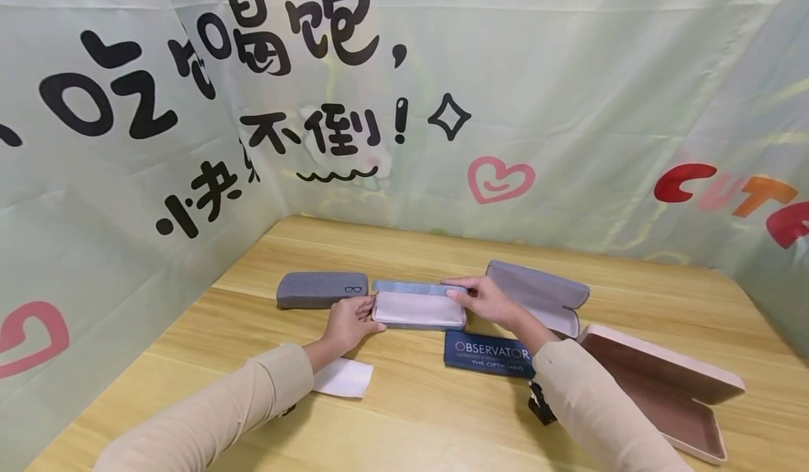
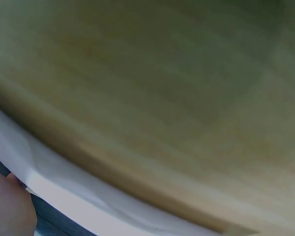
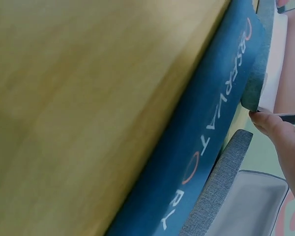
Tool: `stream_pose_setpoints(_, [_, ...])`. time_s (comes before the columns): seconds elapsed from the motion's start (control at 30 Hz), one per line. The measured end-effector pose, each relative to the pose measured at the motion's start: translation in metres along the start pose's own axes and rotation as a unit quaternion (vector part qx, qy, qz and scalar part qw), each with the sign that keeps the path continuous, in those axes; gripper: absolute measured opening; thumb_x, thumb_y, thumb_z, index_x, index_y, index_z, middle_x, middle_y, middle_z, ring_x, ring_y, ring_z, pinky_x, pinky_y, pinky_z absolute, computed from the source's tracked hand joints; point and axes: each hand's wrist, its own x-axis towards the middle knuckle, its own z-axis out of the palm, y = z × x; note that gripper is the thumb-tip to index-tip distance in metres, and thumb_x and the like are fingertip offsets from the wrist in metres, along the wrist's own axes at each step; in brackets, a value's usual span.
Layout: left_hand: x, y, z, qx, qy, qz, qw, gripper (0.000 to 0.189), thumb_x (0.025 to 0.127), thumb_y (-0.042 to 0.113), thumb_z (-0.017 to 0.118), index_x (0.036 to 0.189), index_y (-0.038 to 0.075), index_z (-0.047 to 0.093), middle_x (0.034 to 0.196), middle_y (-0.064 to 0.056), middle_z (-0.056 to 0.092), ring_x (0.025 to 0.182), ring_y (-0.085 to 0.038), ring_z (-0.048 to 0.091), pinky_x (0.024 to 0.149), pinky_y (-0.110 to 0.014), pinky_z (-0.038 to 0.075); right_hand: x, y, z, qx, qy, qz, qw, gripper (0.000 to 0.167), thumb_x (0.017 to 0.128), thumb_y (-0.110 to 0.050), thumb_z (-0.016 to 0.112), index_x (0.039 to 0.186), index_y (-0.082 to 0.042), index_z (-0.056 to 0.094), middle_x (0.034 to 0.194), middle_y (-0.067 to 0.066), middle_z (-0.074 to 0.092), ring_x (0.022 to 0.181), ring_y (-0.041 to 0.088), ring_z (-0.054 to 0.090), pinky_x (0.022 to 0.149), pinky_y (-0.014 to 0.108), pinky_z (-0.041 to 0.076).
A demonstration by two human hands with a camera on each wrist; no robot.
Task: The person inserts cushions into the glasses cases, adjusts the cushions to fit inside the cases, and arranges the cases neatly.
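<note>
In the head view a blue-grey glasses case (image 1: pixel 417 309) with a pale pink lining lies open at the middle of the table. At its left end my left hand (image 1: pixel 350 323) holds it, thumb toward the front. My right hand (image 1: pixel 487 299) pinches its right end near the raised back edge. The right wrist view has the right hand (image 3: pixel 287 147) with fingertips at a corner of the case (image 3: pixel 260 73). A small part of the left hand (image 2: pixel 10 206) shows in the left wrist view, beyond a white cloth or paper (image 2: pixel 78 196).
A closed grey glasses case (image 1: pixel 322 289) stands at the left. An open grey case (image 1: pixel 537 289) and an open pink case (image 1: pixel 663 366) are at the right. A dark blue lettered cloth (image 1: pixel 487 354) lies in front, a white piece (image 1: pixel 344 377) by the left wrist. Fabric walls (image 1: pixel 569 107) surround the table.
</note>
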Motion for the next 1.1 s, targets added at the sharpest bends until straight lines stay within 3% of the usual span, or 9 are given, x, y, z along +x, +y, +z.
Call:
stream_pose_setpoints(0.2, [-0.0002,0.0001,-0.0001,-0.001,0.001,-0.002,1.0000,0.055,0.070,0.005,0.078,0.118,-0.011,0.056,0.117,-0.025,0.060,0.109,-0.034,0.060,0.085,-0.034,0.051,-0.0018,0.0003,0.0010,0.002,0.001,-0.012,0.9999,0.037,0.092,-0.012,0.057,0.124,0.005,0.054,0.088,0.017,0.060,0.049,0.004,0.024,0.048,0.018,0.027])
stream_pose_setpoints(0.3, [-0.0005,-0.0002,-0.0002,0.000,0.002,-0.001,1.0000,0.056,0.070,0.005,0.078,0.119,-0.011,0.056,0.117,-0.025,0.060,0.109,-0.034,0.059,0.085,-0.034,0.051,-0.0023,0.0000,0.0014,-0.008,0.000,-0.014,0.9999,0.037,0.091,-0.013,0.057,0.124,0.005,0.055,0.065,0.007,0.045,0.047,0.004,0.022,0.046,0.018,0.026])
stream_pose_setpoints(0.4, [-0.0005,-0.0004,-0.0005,-0.001,0.002,0.002,1.0000,0.056,0.070,0.004,0.078,0.119,-0.011,0.056,0.117,-0.025,0.060,0.109,-0.035,0.060,0.085,-0.034,0.051,-0.0029,0.0002,0.0020,-0.020,-0.002,-0.020,0.9996,0.036,0.092,-0.014,0.057,0.124,0.004,0.056,0.059,-0.001,0.030,0.045,0.004,0.021,0.045,0.019,0.026])
stream_pose_setpoints(0.6, [-0.0003,-0.0003,-0.0013,0.005,-0.001,0.012,0.9999,0.055,0.071,0.004,0.077,0.118,-0.011,0.056,0.117,-0.025,0.060,0.109,-0.034,0.060,0.085,-0.034,0.051,-0.0038,0.0031,0.0040,-0.028,0.000,-0.024,0.9993,0.035,0.092,-0.016,0.057,0.124,0.000,0.057,0.057,-0.001,0.036,0.043,0.004,0.022,0.045,0.019,0.027])
stream_pose_setpoints(0.7, [0.0001,0.0001,-0.0022,0.005,-0.004,0.012,0.9999,0.054,0.071,0.004,0.077,0.118,-0.011,0.056,0.117,-0.026,0.060,0.109,-0.034,0.060,0.085,-0.034,0.051,-0.0046,0.0051,0.0047,-0.025,-0.002,-0.039,0.9990,0.036,0.092,-0.015,0.057,0.124,0.001,0.057,0.057,0.008,0.046,0.042,0.003,0.023,0.044,0.019,0.028])
stream_pose_setpoints(0.83, [0.0013,0.0013,-0.0036,0.017,-0.012,0.012,0.9997,0.055,0.071,0.006,0.078,0.118,-0.012,0.056,0.116,-0.026,0.060,0.108,-0.034,0.060,0.084,-0.034,0.052,-0.0068,0.0067,0.0062,-0.028,0.001,-0.074,0.9969,0.035,0.092,-0.010,0.056,0.123,0.004,0.056,0.081,0.024,0.063,0.041,0.001,0.028,0.042,0.019,0.030])
stream_pose_setpoints(0.97, [0.0019,0.0025,-0.0047,0.028,-0.020,0.008,0.9994,0.057,0.072,0.008,0.078,0.119,-0.013,0.055,0.116,-0.026,0.060,0.108,-0.034,0.060,0.084,-0.033,0.052,-0.0084,0.0074,0.0082,-0.039,0.010,-0.102,0.9939,0.034,0.091,-0.007,0.057,0.121,0.007,0.057,0.120,0.032,0.055,0.042,0.005,0.040,0.041,0.021,0.035])
stream_pose_setpoints(1.1, [0.0020,0.0021,-0.0046,0.028,-0.020,-0.003,0.9994,0.057,0.072,0.008,0.078,0.120,-0.012,0.055,0.116,-0.026,0.060,0.109,-0.034,0.060,0.084,-0.033,0.052,-0.0086,0.0076,0.0100,-0.033,0.011,-0.098,0.9946,0.034,0.090,-0.008,0.057,0.121,0.006,0.057,0.127,0.032,0.051,0.045,0.010,0.046,0.042,0.022,0.038])
